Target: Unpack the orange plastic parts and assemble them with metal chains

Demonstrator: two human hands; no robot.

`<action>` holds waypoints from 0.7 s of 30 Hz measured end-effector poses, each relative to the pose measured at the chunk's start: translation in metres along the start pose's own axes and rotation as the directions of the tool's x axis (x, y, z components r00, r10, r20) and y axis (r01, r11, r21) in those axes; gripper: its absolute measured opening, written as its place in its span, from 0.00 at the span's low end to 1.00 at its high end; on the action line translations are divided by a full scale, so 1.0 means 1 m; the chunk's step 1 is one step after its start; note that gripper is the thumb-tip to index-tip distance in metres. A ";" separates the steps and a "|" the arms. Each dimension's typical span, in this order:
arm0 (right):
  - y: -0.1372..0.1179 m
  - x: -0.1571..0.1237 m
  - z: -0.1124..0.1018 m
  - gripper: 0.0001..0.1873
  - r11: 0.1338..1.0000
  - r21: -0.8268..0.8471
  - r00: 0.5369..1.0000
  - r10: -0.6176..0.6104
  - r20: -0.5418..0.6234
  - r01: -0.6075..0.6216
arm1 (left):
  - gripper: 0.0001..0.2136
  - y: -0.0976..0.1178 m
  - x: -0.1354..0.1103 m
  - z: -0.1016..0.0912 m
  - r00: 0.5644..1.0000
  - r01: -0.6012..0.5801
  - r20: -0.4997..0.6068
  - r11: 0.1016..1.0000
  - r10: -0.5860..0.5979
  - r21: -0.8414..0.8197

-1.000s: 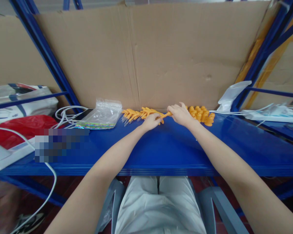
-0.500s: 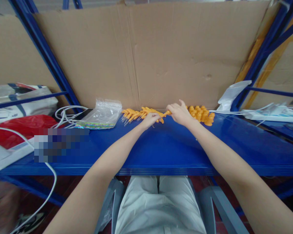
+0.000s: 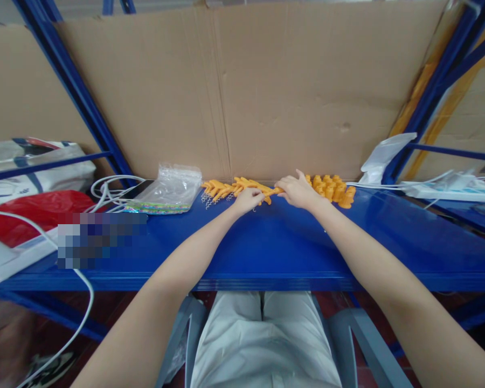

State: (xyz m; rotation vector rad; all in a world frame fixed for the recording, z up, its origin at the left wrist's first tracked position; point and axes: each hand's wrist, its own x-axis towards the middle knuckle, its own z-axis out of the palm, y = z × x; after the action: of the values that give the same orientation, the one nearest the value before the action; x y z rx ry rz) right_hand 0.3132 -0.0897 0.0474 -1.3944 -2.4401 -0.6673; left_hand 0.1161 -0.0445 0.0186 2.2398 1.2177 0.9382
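Observation:
My left hand (image 3: 248, 200) is closed, thumb and fingers pinched at an orange piece (image 3: 268, 192) that stretches toward my right hand. My right hand (image 3: 299, 191) grips the other end of that slim orange piece, its index finger raised. The fingers hide much of it. Behind and left of my left hand lies a row of orange pieces (image 3: 215, 189) with wavy silvery wire ends (image 3: 208, 202). Just right of my right hand stand several orange knob-like pieces (image 3: 327, 186) in rows.
A blue table (image 3: 275, 253) runs across, backed by a tall cardboard sheet (image 3: 283, 91). Clear plastic bags (image 3: 175, 186), white cables (image 3: 105, 188) and a red bag (image 3: 44, 213) lie at left. White power strips (image 3: 452, 191) and a white packet (image 3: 383, 159) are at right.
My right hand has lowered slightly and its fingers have shifted a little on the orange piece. My left hand has barely moved.

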 end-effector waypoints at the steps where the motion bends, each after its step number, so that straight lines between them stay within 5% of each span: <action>1: 0.001 0.000 0.000 0.12 1.000 -0.007 1.000 0.001 -0.002 -0.001 | 0.11 0.001 0.000 0.001 1.000 -0.002 -0.001 1.000 0.002 0.016; 7: 0.019 -0.006 -0.001 0.12 0.992 -0.075 0.992 0.091 -0.092 -0.098 | 0.11 -0.004 -0.002 -0.003 1.000 -0.024 -0.007 0.999 0.024 0.036; 12: 0.039 -0.013 -0.006 0.13 0.973 -0.050 0.968 0.220 -0.122 -0.227 | 0.12 -0.016 0.001 -0.010 0.991 -0.042 -0.124 0.994 0.055 0.104; 16: 0.045 -0.012 -0.004 0.16 0.958 -0.012 0.955 0.285 -0.086 -0.287 | 0.08 -0.022 0.001 -0.012 0.966 -0.089 -0.215 0.966 0.143 0.243; 21: 0.040 -0.010 -0.006 0.16 0.938 0.019 0.936 0.343 0.077 -0.346 | 0.08 -0.021 -0.006 -0.018 0.945 -0.226 -0.096 0.834 0.314 0.503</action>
State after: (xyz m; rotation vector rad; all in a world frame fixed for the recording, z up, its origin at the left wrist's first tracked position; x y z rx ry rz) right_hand 0.3527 -0.0821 0.0588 -1.8017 -2.1616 -0.4980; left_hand 0.0893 -0.0376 0.0152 2.8423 1.3545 1.0398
